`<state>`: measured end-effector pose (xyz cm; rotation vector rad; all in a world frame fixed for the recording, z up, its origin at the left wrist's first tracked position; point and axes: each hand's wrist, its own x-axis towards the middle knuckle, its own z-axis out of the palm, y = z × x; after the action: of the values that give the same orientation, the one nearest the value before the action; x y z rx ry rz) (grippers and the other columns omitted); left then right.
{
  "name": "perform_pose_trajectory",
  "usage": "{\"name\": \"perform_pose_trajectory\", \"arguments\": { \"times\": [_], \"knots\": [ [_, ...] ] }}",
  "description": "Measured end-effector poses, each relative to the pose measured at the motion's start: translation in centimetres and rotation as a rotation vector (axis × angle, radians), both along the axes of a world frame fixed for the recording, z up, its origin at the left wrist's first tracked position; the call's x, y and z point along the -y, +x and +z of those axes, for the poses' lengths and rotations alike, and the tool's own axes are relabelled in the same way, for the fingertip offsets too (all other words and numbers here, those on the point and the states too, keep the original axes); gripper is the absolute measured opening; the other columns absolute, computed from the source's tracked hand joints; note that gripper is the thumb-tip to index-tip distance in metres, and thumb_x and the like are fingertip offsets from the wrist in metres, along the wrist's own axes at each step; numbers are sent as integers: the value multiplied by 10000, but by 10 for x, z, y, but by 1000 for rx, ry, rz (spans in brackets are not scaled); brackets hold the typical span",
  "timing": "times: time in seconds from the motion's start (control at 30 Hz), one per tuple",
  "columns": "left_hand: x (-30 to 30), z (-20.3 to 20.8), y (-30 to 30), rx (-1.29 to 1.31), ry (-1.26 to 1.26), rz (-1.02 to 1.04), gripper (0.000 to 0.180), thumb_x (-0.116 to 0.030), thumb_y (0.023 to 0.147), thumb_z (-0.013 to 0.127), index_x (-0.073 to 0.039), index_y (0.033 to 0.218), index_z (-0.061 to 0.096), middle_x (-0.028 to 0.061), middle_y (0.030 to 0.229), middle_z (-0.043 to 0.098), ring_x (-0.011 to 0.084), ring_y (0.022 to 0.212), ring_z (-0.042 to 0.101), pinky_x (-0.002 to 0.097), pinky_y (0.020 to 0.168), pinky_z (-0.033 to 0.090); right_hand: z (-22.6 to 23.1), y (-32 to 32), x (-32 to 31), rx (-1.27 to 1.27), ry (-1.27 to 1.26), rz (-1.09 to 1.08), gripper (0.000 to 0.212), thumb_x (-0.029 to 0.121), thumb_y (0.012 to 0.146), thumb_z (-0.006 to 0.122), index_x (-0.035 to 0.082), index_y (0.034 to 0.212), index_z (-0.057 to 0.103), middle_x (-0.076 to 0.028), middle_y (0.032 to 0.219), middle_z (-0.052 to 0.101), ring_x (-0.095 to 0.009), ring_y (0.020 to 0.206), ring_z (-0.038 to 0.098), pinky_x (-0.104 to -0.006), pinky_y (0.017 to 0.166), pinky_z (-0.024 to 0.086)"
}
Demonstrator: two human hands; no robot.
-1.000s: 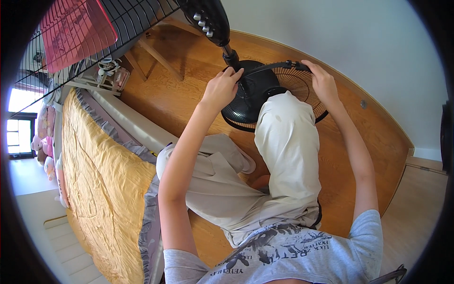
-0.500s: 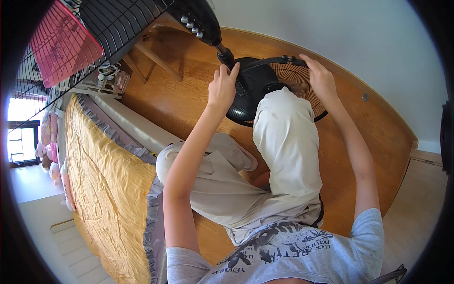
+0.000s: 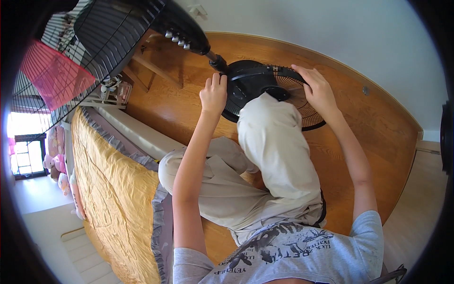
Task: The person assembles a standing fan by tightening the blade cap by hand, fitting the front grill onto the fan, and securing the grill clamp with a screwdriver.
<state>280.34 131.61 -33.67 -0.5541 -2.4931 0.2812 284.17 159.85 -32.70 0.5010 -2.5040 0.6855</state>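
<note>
Black band (image 3: pixel 286 72), top centre of frame, arched between my hands. Left hand (image 3: pixel 213 98): fingers curled into a loose fist around its left end; exact pinch hidden behind my knuckles. Right hand (image 3: pixel 320 91): fingers over the top of the right end, thumb tucked under, so closed on it too. Small dark clasp (image 3: pixel 271 70) sits near the crown of the arch. Behind it: round fan base (image 3: pixel 239 90) and wire grille (image 3: pixel 309 112) by the wood floor (image 3: pixel 366 142); can't tell if band touches either. Fan pole (image 3: pixel 218 62) runs to upper left, control box (image 3: pixel 182 28) with silver buttons above it. My raised knee (image 3: pixel 267 116) blocks the lower part. Handling guess: light, springy, stiff along its width, flexes open; smooth so may slip. Clasp is probably the fragile bit. Best hold: both sides, away from the clasp, even pressure, no twist.
</note>
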Motion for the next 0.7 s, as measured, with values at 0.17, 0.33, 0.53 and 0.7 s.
{"name": "perform_pose_trajectory", "arguments": {
  "times": [0.17, 0.33, 0.53, 0.7],
  "knots": [
    [-18, 38, 15, 461, 211, 109, 358, -176, 642, 646, -90, 967, 525, 61, 897, 508, 225, 838, 528, 331, 679, 455, -8, 24, -13, 37, -149, -36, 472, -113, 695, 430, 125, 1095, 510, -83, 1012, 565, -236, 911, 552, -316, 779, 466],
    [22, 37, 10, 1405, 728, 367, 436, -158, 738, 562, 65, 1090, 433, 153, 991, 531, 207, 920, 522, 280, 791, 412, -13, 62, -19, -143, -109, -125, 421, -113, 646, 461, 84, 1003, 566, -45, 1022, 565, -228, 898, 561, -310, 737, 479],
    [22, 10, 14, 1620, 1621, 512, 293, -59, 727, 491, 61, 993, 475, 116, 873, 525, 208, 858, 536, 266, 777, 429, -24, 117, -41, -150, -242, -193, 365, -130, 636, 460, 23, 948, 572, -125, 974, 571, -271, 889, 562, -325, 732, 477],
    [-38, 69, 6, 1642, 2159, 195, 139, -27, 789, 460, 90, 857, 489, 156, 839, 541, 212, 755, 570, 246, 659, 524, -6, 157, -65, -304, -245, -299, 258, -77, 702, 460, -4, 934, 546, -173, 970, 564, -340, 877, 556, -402, 732, 476]
  ]
}}
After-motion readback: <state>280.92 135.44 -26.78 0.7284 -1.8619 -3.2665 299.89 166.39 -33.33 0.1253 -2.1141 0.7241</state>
